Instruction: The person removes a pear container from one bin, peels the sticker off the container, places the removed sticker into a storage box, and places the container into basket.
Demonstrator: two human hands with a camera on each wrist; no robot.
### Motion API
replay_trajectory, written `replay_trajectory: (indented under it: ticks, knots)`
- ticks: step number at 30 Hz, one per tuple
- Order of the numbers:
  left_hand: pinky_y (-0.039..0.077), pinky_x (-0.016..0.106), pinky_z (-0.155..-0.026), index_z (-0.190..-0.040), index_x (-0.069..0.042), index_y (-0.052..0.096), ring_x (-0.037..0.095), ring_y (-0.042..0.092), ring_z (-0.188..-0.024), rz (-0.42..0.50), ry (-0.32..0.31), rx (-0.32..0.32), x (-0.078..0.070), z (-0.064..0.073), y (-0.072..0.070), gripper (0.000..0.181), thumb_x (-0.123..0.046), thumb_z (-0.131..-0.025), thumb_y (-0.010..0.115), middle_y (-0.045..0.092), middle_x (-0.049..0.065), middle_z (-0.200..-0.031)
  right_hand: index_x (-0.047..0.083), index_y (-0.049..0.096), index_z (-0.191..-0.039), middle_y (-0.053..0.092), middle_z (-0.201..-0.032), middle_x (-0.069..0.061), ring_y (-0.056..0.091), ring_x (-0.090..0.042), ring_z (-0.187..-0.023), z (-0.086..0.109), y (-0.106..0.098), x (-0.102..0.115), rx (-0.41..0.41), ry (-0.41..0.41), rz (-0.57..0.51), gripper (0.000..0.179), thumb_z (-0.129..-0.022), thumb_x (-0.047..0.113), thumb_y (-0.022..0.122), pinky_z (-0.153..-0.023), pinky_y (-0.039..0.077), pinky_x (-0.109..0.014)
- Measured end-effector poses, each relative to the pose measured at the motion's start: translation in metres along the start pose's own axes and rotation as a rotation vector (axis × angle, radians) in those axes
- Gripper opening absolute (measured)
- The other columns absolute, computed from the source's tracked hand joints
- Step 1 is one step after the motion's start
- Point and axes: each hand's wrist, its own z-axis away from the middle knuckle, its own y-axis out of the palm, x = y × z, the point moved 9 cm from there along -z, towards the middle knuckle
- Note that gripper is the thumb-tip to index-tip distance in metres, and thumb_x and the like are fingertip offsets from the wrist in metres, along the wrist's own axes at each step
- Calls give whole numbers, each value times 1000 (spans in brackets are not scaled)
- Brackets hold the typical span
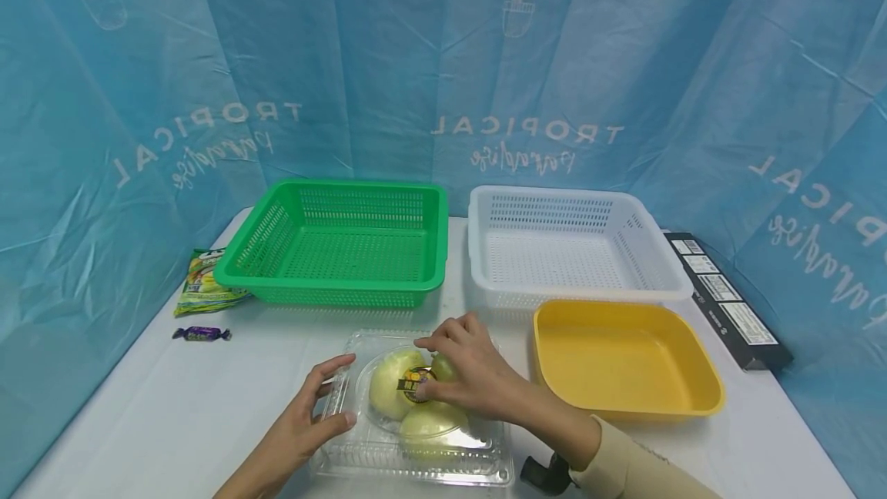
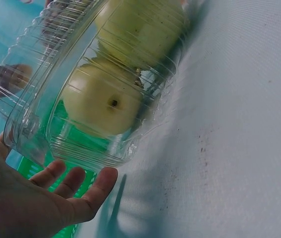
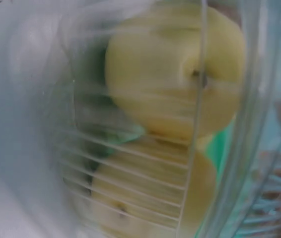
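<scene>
A clear plastic clamshell box (image 1: pixel 353 457) with several pale yellow-green pears (image 1: pixel 433 426) inside lies at the front middle of the table, its lid down. A round dark and yellow sticker (image 1: pixel 418 382) marks the lid. My left hand (image 1: pixel 301 426) holds the box's left side, thumb toward the front and fingers farther back. From the right, my right hand (image 1: pixel 474 376) reaches over the lid and grips it, the thumb on the sticker and the fingers bent along the far part. Two pears (image 3: pixel 175 69) show through the ribbed wall in the right wrist view.
Behind the box stand a green basket (image 1: pixel 333 283) and a white basket (image 1: pixel 582 291). A yellow tray (image 1: pixel 627 410) sits to the right, with a long black box (image 1: pixel 728 303) beyond. At left lie a snack bag (image 1: pixel 204 283) and a purple-wrapped candy (image 1: pixel 202 334).
</scene>
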Motion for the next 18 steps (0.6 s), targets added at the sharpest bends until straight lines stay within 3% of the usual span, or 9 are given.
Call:
replay_trajectory:
  ticks: [18]
  knots:
    - [46,53,-91,-145,-29,28,43,16,-138,18,-8,0,-1,1,1,68,-20,-88,64,13,10,-155,22,68,-113,54,-99,9,38,-11,-98,2,8,10,-11,-104,202,49,-73,51,73,-89,35,-30]
